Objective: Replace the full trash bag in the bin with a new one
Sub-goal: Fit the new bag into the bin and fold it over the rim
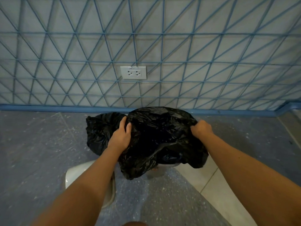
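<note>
Currently fitting new bag (162,136) over bin (167,165), full bag (101,132) just left of it. Left hand (120,137) and right hand (202,129) each pinch the rim; next, stretch it down round the bin's edge.

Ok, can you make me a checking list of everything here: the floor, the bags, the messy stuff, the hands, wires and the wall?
Surface: grey speckled floor, with a pale tiled strip at the right.
Job's things: crinkly black plastic trash bag spread wide between both hands, over a white bin that barely shows beneath it; bulging second black plastic bag on the floor left of it, by the wall.
Clutter: curved white plastic piece on the floor under the left arm.
Hands: left hand grips the spread bag's left edge; right hand grips its right edge.
Cables: nothing seen.
Surroundings: pale wall with blue criss-cross lines; white double wall socket.
</note>
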The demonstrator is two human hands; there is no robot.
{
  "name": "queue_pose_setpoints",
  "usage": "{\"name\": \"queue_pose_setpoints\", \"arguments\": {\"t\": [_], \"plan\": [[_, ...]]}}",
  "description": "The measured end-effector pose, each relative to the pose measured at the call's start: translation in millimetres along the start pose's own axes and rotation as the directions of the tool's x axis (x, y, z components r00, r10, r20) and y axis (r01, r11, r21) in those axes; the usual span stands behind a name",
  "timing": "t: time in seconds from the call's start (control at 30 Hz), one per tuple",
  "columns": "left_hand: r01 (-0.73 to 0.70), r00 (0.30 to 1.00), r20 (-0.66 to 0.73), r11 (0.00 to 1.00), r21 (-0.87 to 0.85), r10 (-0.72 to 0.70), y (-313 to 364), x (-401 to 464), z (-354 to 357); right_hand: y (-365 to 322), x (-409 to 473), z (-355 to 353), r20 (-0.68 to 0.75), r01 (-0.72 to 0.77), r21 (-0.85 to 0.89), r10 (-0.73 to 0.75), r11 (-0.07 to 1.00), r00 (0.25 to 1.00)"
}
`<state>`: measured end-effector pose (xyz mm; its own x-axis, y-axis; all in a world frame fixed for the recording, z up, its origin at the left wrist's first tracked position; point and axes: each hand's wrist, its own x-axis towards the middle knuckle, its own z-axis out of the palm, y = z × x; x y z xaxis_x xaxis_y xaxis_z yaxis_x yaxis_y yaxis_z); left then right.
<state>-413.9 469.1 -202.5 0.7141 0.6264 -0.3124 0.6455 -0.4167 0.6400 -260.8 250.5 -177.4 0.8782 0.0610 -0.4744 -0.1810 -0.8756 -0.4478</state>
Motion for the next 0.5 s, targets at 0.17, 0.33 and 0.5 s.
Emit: {"name": "queue_pose_setpoints", "arguments": {"t": [0.17, 0.33, 0.5], "plan": [[-0.157, 0.896, -0.312, 0.882, 0.443, 0.316, 22.6, 1.3, -0.4, -28.2, -18.4, -0.3, -0.352, 0.308, -0.243, -0.38, 0.92, 0.855], [-0.337, 0.86, -0.175, 0.791, 0.51, 0.48, 45.5, 17.6, 7.6, -45.1, -33.5, 18.3, -0.313, 0.578, -0.46, -0.732, 0.674, 0.605], [-0.381, 0.845, -0.156, 0.782, 0.493, 0.511, 47.4, 14.2, 13.7, -27.8, -27.9, 25.0, -0.357, 0.582, -0.499, -0.764, 0.642, 0.537]]}}
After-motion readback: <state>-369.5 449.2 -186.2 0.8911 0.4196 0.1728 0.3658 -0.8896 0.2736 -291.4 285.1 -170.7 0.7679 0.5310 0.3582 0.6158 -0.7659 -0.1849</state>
